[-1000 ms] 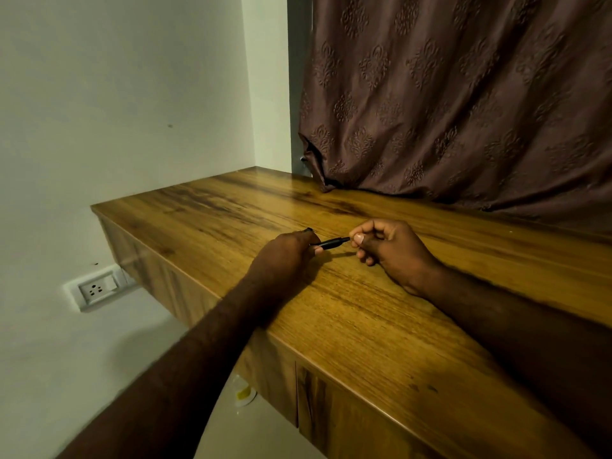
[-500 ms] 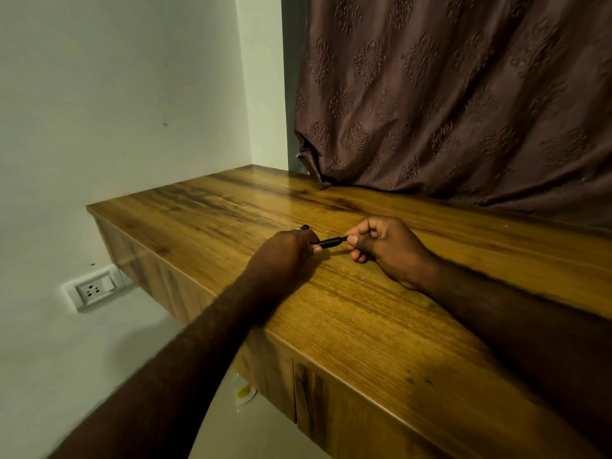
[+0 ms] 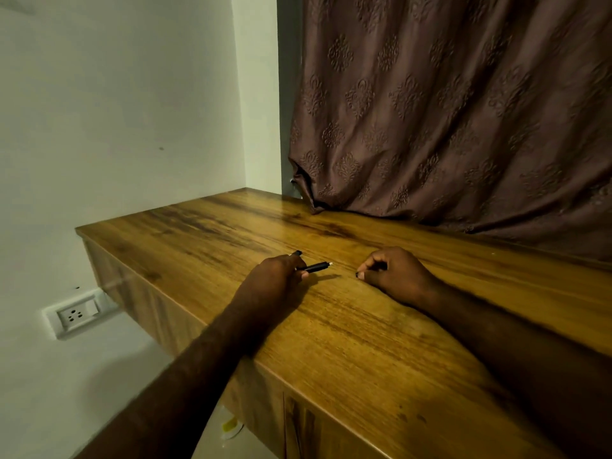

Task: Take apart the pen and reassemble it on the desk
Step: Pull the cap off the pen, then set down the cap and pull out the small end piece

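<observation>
My left hand (image 3: 276, 279) grips a black pen barrel (image 3: 314, 268) just above the wooden desk (image 3: 347, 326). A white tip shows at the barrel's right end, and a black end (image 3: 297, 253) pokes out behind my knuckles. My right hand (image 3: 394, 274) rests on the desk a short way to the right, apart from the barrel. Its fingers are curled, and its fingertips pinch a small black pen part (image 3: 357, 275) that is mostly hidden.
A brown patterned curtain (image 3: 447, 111) hangs along the desk's far edge. The desk's left end meets a white wall, where a wall socket (image 3: 77, 314) sits below desk level. The desk's front edge runs diagonally under my left forearm.
My right hand has pulled away to the right from the pen, and the barrel's white tip is now bare. My left hand still holds the barrel in about the same spot.
</observation>
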`<state>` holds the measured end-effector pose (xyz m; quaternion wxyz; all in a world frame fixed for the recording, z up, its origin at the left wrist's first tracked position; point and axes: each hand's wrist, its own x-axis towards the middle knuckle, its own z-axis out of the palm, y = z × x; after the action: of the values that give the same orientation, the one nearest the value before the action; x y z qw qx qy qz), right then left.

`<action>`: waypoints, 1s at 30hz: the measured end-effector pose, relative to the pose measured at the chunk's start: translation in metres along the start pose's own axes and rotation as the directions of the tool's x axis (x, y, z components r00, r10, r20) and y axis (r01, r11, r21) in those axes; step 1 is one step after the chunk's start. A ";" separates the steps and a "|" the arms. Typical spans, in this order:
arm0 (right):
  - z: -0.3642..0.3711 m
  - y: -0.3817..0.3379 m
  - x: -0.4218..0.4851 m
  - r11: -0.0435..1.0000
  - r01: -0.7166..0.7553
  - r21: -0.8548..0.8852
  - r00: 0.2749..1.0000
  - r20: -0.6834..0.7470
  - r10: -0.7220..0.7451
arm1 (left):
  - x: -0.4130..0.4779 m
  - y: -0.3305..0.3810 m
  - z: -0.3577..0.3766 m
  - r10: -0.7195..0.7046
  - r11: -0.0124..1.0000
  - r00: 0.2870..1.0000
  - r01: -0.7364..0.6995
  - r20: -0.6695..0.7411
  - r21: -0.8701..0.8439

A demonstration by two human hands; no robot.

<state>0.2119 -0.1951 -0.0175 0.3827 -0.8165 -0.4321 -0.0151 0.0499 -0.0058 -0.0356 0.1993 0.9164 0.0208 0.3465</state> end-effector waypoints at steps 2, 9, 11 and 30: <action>0.000 0.001 0.001 1.000 -0.004 -0.013 1.000 -0.001 0.004 | 0.001 0.000 0.000 -0.019 1.000 1.000 0.019 -0.005 0.003; -0.001 0.003 0.003 0.999 -0.030 0.035 0.999 0.033 0.029 | 0.001 -0.004 0.005 -0.046 0.998 0.999 0.046 -0.009 0.052; -0.001 0.003 0.003 0.999 -0.026 0.034 0.999 0.033 0.025 | 0.002 -0.005 0.006 -0.047 0.996 0.999 0.048 -0.014 0.070; 0.002 0.012 0.008 0.936 -0.012 0.352 0.941 -0.312 0.129 | 0.001 -0.007 0.007 0.001 0.998 0.999 0.002 -0.034 0.069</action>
<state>0.2245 -0.1924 -0.0234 0.5869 -0.7378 -0.3277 -0.0619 0.0556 -0.0017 -0.0428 0.1674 0.9167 0.0363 0.3609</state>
